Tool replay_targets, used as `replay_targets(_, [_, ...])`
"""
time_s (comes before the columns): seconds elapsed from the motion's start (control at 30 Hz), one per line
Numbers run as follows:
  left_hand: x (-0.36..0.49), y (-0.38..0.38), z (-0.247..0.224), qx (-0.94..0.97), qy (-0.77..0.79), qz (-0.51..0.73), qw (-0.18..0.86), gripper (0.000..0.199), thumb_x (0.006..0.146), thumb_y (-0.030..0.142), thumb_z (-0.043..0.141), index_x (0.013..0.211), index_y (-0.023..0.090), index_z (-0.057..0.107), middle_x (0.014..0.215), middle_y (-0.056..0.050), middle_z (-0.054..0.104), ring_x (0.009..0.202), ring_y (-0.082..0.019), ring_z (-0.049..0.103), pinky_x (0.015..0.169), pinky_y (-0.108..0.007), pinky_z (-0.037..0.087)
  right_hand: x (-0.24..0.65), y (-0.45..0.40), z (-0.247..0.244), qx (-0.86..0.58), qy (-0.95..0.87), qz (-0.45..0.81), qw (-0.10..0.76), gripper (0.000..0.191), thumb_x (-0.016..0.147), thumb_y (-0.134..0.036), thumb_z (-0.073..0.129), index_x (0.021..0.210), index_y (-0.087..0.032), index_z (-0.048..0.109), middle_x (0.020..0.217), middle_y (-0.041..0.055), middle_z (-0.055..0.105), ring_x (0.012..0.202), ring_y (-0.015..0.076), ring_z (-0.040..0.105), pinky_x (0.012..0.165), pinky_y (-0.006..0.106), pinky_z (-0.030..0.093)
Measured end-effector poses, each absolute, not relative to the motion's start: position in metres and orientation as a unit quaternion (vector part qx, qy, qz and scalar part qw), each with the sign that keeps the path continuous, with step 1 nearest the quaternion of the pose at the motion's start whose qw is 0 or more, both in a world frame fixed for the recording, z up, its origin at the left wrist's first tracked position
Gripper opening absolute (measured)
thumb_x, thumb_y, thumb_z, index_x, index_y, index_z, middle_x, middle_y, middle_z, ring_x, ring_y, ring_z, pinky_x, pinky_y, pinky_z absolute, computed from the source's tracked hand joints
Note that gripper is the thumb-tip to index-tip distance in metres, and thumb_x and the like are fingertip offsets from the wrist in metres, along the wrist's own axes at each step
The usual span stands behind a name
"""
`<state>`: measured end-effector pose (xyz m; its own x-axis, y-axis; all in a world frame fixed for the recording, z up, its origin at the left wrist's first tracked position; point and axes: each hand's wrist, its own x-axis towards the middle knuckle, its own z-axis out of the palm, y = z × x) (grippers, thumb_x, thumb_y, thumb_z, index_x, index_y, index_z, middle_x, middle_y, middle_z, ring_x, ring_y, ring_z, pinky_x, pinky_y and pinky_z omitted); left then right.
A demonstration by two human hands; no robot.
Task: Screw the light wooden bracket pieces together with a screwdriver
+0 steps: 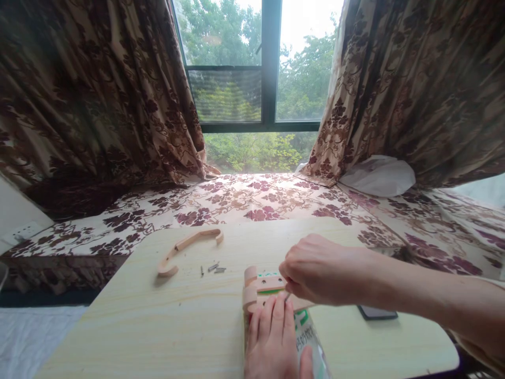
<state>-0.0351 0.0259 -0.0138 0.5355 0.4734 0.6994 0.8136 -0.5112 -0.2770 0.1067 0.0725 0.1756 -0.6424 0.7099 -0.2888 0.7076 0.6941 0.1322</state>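
Observation:
My left hand (pixel 272 337) lies with fingers stretched flat on pale wooden pieces (pixel 250 297) with rounded ends and small dark holes. These rest on a clear plastic package (pixel 315 352) with green print and black lettering. My right hand (pixel 305 268) is closed in a fist just above the wooden pieces, beside my left fingertips. A thin metal tip shows below its fingers, but the rest of what it grips is hidden. Further left, a curved wooden strip with hooked ends (pixel 189 243) lies on the table near several small metal pins or screws (pixel 215 268).
The light wood-look table (pixel 158 331) has rounded corners. A dark flat object (pixel 377 312) lies under my right forearm. Behind the table is a ledge (pixel 236 202) covered in floral cloth, with a white bag (pixel 381 175), patterned curtains (pixel 150 105) and a window.

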Motion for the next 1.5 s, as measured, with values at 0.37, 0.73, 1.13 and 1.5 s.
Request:
replay_targets(0.37, [-0.032, 0.023, -0.011, -0.822, -0.406, -0.284, 0.280, 0.056, 0.084, 0.058, 0.042, 0.114, 0.014, 0.059, 0.115, -0.004, 0.065, 0.102, -0.019, 0.059, 0.085, -0.032, 0.044, 0.117, 0.076, 0.168, 0.389, 0.917, -0.060, 0.064, 0.016, 0.074, -0.021, 0.053, 0.077, -0.018, 0.069, 0.066, 0.0053, 0.068, 0.059, 0.0163, 0.058, 0.051, 0.026, 0.032])
replay_targets(0.73, [-0.035, 0.021, -0.016, -0.832, -0.408, -0.270, 0.262, 0.056, 0.082, 0.053, 0.048, 0.121, 0.013, 0.054, 0.123, -0.005, 0.060, 0.113, -0.020, 0.053, 0.091, -0.034, 0.043, 0.127, 0.080, 0.171, 0.403, 0.910, -0.088, 0.040, 0.017, 0.078, -0.023, 0.054, 0.083, -0.023, 0.071, 0.074, 0.0029, 0.071, 0.069, 0.0169, 0.063, 0.057, 0.024, 0.036])
replay_targets(1.13, [-0.032, 0.020, -0.008, -0.824, -0.410, -0.303, 0.248, 0.049, 0.083, 0.050, 0.045, 0.114, 0.013, 0.058, 0.117, -0.005, 0.064, 0.108, -0.019, 0.055, 0.088, -0.032, 0.043, 0.133, 0.087, 0.168, 0.407, 0.905, -0.116, 0.045, 0.020, 0.076, -0.020, 0.054, 0.086, -0.024, 0.070, 0.079, 0.0014, 0.071, 0.073, 0.0163, 0.062, 0.061, 0.024, 0.037])
replay_targets(1.5, [-0.037, 0.028, -0.022, -0.832, -0.389, -0.276, 0.284, 0.048, 0.084, 0.047, 0.044, 0.120, 0.018, 0.054, 0.117, -0.007, 0.063, 0.105, -0.022, 0.059, 0.082, -0.034, 0.047, 0.140, 0.067, 0.154, 0.450, 0.874, -0.154, -0.098, 0.016, 0.079, -0.020, 0.055, 0.094, -0.022, 0.061, 0.070, -0.0011, 0.064, 0.060, 0.0117, 0.052, 0.054, 0.022, 0.033])
